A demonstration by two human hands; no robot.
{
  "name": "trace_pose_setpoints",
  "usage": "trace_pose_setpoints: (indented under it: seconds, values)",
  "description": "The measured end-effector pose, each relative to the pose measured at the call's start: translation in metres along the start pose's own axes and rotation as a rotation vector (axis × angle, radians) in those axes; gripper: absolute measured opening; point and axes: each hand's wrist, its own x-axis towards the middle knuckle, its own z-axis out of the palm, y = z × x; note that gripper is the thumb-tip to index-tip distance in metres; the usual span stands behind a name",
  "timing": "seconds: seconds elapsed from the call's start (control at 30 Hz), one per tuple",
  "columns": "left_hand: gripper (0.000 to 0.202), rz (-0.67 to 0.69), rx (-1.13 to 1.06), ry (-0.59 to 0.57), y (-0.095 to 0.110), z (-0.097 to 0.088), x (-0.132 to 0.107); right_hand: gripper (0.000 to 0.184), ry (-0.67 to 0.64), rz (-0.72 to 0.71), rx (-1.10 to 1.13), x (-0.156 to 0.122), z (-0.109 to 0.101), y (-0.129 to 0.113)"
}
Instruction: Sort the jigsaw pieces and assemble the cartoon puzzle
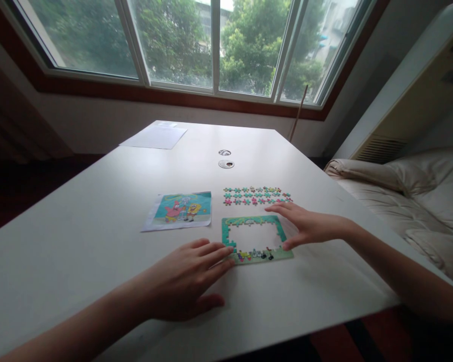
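Note:
A jigsaw frame (252, 221), green border pieces joined with a bare white middle, lies on the white table (98, 201). My left hand (189, 279) lies flat and open, its fingertips touching the frame's lower left corner. My right hand (305, 223) is open too, with the fingers against the frame's right edge and the thumb at its lower right corner. Neither hand holds anything. Behind the frame, several loose coloured puzzle pieces (255, 195) are laid out in rows. A cartoon reference picture (181, 209) lies to the left of the frame.
A white sheet of paper (154, 136) lies at the table's far left. Two small round caps (225, 159) sit mid-table. A bed with pale bedding (407, 191) stands to the right. Windows (211, 45) run behind the table, and a thin stick (297, 114) leans at the wall.

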Motion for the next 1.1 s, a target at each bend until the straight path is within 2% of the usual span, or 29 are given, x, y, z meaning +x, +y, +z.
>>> trace_pose_setpoints:
  seconds: [0.07, 0.17, 0.43, 0.77, 1.1]
  values:
    - [0.044, -0.001, -0.008, -0.021, 0.001, 0.001, 0.001, 0.098, -0.051, 0.066, -0.035, -0.013, 0.005, 0.014]
    - [0.043, -0.006, -0.023, -0.033, 0.001, 0.002, 0.002, 0.104, -0.054, 0.073, -0.059, -0.023, 0.016, 0.023]
    - [0.044, -0.009, -0.051, 0.011, 0.001, 0.0, 0.002, 0.1, 0.015, 0.073, -0.088, -0.02, 0.025, 0.017]
    - [0.045, -0.024, -0.026, -0.042, 0.002, 0.001, 0.002, 0.103, 0.033, 0.06, -0.139, -0.02, 0.027, 0.018]
    - [0.045, -0.024, -0.012, -0.042, 0.002, 0.003, 0.0, 0.107, 0.038, 0.074, -0.158, -0.021, 0.028, 0.018]
